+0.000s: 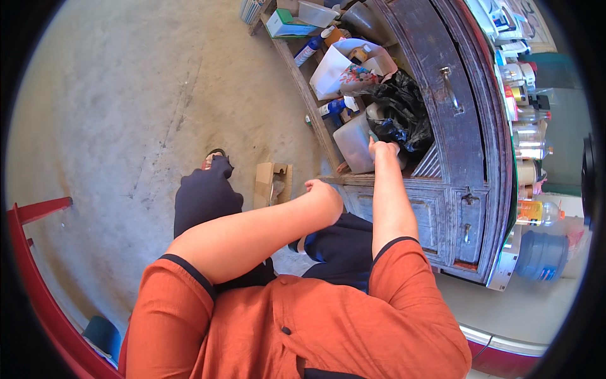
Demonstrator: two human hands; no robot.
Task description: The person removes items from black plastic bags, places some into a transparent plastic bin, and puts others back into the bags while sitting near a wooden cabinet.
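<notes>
My right hand (384,150) reaches into the lower shelf of a worn wooden cabinet (445,208). Its fingers close at the edge of a translucent plastic container (352,144), which leans on the shelf; part of the grip is hidden. A small teal piece (373,136) shows by the fingertips. Against the container's far side lies a crumpled black plastic bag (405,111). My left hand (324,196) hangs bent at the wrist above my knee, short of the shelf edge. Its fingers curl loosely and its palm is turned from view.
Blue spray bottles (337,108), a floral white plastic bin (331,71) and a green-and-white box (286,23) crowd the shelf. An open cardboard box (265,184) stands on the concrete floor (118,104). Several bottles (530,142) line the cabinet top, near a large blue water jug (542,256).
</notes>
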